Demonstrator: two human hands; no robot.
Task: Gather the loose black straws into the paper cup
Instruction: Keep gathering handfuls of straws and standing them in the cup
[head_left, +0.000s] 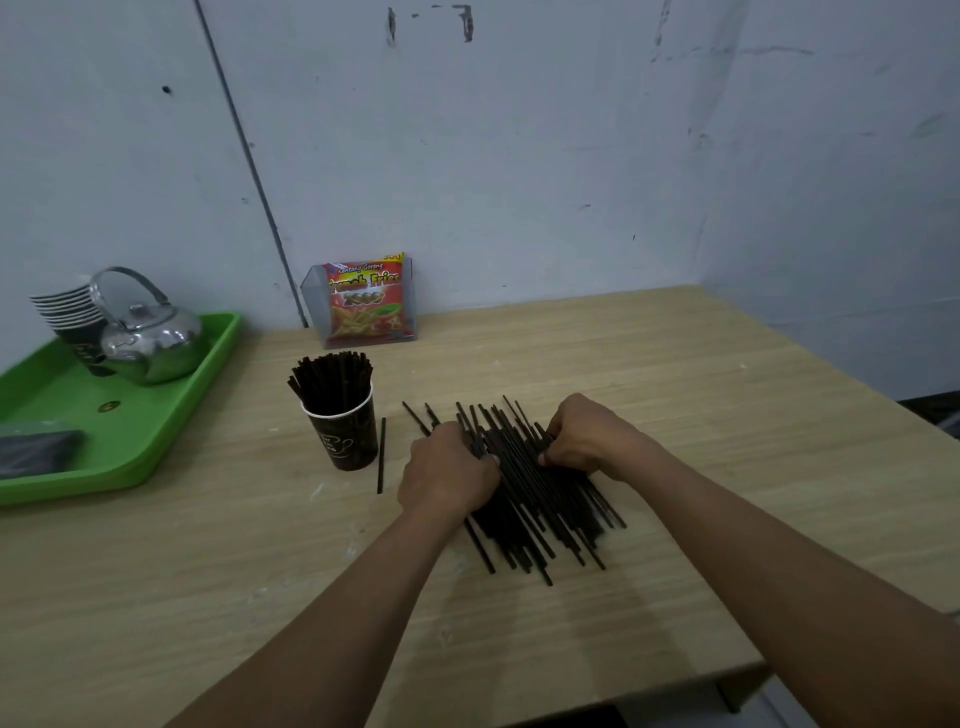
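Note:
A pile of loose black straws (524, 493) lies on the wooden table (727, 441), roughly parallel and pointing away from me. My left hand (449, 470) presses against the pile's left side and my right hand (592, 439) against its right side, fingers curled onto the straws. A dark paper cup (345, 434) with a white rim stands upright to the left of the pile, holding several black straws. One single straw (381, 456) lies on the table just right of the cup.
A green tray (135, 415) at the left carries a steel kettle (148, 332), a stack of paper cups (70, 314) and a dark packet (39, 449). A clear holder with a red snack bag (366, 304) stands against the back wall.

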